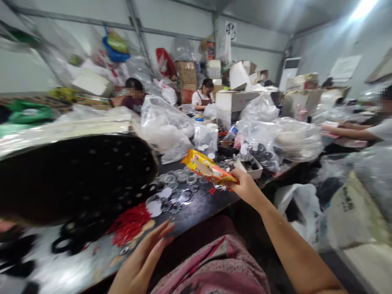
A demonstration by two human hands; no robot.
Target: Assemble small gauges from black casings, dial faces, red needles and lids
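Note:
My right hand (246, 188) grips one end of a yellow and orange snack packet (208, 167), held up over the dark table (211, 207). My left hand (143, 259) is at the table's front edge, fingers stretched out and holding nothing. Just beyond it lies a heap of small red parts (131, 222). Black and clear round pieces (174, 200) and white discs (154, 208) are scattered past the heap, below the packet. What is inside the packet cannot be seen.
A large container with a dark, spotted opening (76, 175) takes up the left side. Clear plastic bags (167, 122) and a white box (231, 106) line the table's far side. More bags (303, 208) stand at the right. Several people sit farther back, one person's arm (352, 130) reaching in at right.

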